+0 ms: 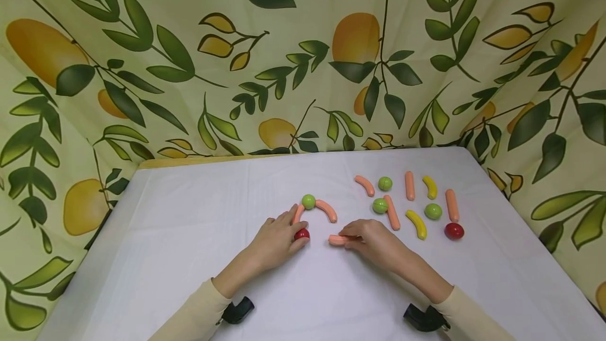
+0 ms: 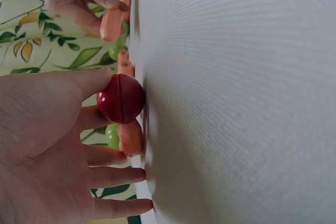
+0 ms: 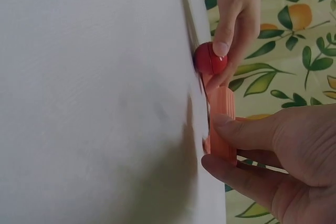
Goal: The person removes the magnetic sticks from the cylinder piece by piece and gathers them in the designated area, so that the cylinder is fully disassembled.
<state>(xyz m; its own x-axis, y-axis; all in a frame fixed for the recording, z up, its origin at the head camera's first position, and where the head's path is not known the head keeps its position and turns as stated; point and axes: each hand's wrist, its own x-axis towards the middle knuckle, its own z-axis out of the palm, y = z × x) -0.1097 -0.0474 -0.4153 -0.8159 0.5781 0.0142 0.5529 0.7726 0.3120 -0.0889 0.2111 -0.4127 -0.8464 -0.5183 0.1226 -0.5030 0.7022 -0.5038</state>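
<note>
My left hand (image 1: pixel 274 241) pinches a shiny red toy ball (image 1: pixel 302 233) between thumb and index finger; the left wrist view shows a seam round it. Just behind that ball, partly hidden by the fingers, lies a curved pink-orange toy sausage (image 1: pixel 298 213). A green toy ball (image 1: pixel 309 202) sits at its far end, with another curved sausage (image 1: pixel 326 210) on the green ball's right side, forming an arch. To the right, my right hand (image 1: pixel 376 241) grips a ridged pink-orange sausage (image 3: pixel 223 100) between thumb and fingers, held close to the white tabletop.
On the right of the white-covered table (image 1: pixel 189 214) lie several loose sausages (image 1: pixel 410 186), green balls (image 1: pixel 433 211), two yellow toy bananas (image 1: pixel 416 224) and another red ball (image 1: pixel 454 231). A leaf-and-fruit patterned curtain (image 1: pixel 293 25) hangs behind the table and at its sides.
</note>
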